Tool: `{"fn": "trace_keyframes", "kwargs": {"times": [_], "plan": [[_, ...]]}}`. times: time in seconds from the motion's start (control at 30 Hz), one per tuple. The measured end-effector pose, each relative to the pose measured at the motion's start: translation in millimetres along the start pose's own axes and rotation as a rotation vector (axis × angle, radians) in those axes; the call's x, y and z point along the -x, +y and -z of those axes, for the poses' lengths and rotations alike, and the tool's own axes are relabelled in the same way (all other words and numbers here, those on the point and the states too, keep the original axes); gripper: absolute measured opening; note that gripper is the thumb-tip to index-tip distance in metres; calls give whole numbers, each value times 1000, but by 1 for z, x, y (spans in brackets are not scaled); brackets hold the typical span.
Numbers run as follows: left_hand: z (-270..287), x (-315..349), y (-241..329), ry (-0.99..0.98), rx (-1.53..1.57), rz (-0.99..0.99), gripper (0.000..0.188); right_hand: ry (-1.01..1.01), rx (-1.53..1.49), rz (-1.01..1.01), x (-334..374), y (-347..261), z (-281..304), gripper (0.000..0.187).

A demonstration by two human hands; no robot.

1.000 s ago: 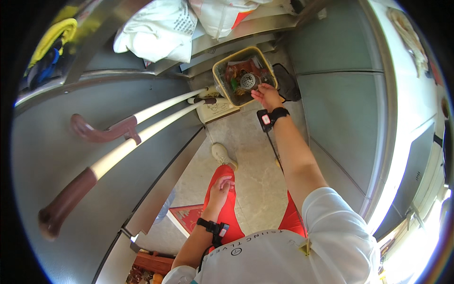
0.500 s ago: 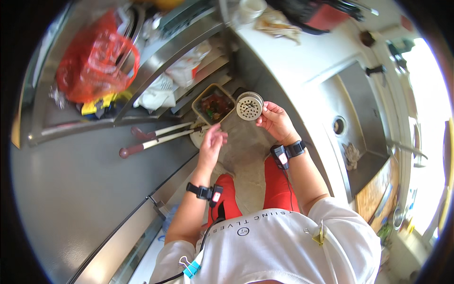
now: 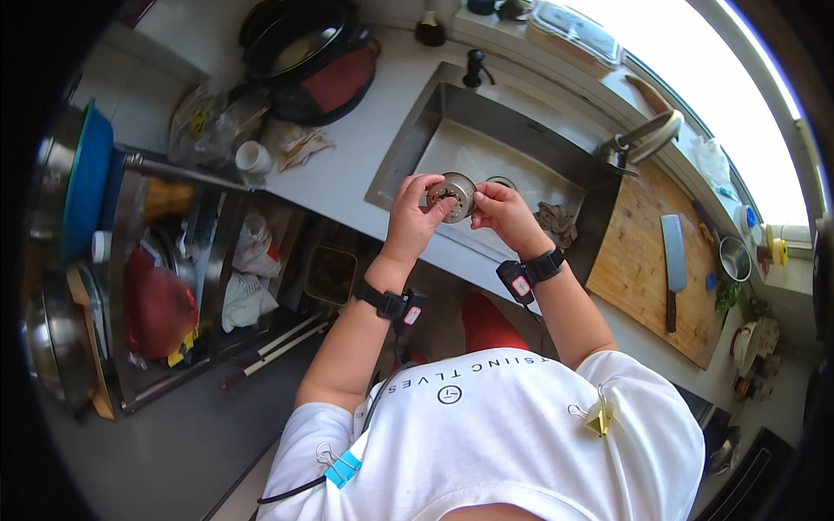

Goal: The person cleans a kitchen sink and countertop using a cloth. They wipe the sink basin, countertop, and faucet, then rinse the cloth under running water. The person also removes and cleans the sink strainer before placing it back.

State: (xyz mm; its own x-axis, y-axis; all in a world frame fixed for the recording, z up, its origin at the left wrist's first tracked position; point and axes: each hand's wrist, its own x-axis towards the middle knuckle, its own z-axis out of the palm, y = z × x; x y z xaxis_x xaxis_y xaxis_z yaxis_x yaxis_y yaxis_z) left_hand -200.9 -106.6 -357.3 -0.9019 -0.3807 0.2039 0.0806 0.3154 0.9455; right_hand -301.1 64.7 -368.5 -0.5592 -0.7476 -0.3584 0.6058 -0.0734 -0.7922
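Observation:
Between both hands I hold a round metal sink strainer (image 3: 458, 186), its holed face turned up with dark bits on it. My left hand (image 3: 417, 211) grips its left side, the thumb lying across the holes and the fingers round the far rim. My right hand (image 3: 506, 214) pinches the right edge between thumb and fingers. The strainer is held above the near edge of the steel sink (image 3: 419, 111). Inside the sink, a crumpled dark cloth (image 3: 556, 227) lies near the right wall, and a round drain ring (image 3: 501, 183) partly shows behind my right hand.
To the right, a wooden cutting board (image 3: 638, 291) bears a cleaver (image 3: 673, 252). A faucet (image 3: 638, 143) stands behind the sink. At the back left sit a black and red cooker (image 3: 339, 87) and a white cup (image 3: 253, 157). Below is an open bin (image 3: 331, 272) beside a shelf rack.
My view and hands have turned from the bin to the sink. The strainer was in my right hand alone, with the left hand free; now both hands hold it.

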Motion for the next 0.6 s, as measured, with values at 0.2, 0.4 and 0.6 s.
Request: {"fn": "trace_keyframes", "kwargs": {"times": [0.2, 0.4, 0.6], "plan": [[-89, -52, -8, -22, 151, 104, 15, 115, -105, -22, 17, -34, 73, 12], [-126, -73, -16, -222, 297, 426, 18, 145, -256, -8, 32, -31, 122, 13], [-145, -82, 0, -255, 92, 12, 13, 193, -354, 50, 40, -28, 137, 12]]}}
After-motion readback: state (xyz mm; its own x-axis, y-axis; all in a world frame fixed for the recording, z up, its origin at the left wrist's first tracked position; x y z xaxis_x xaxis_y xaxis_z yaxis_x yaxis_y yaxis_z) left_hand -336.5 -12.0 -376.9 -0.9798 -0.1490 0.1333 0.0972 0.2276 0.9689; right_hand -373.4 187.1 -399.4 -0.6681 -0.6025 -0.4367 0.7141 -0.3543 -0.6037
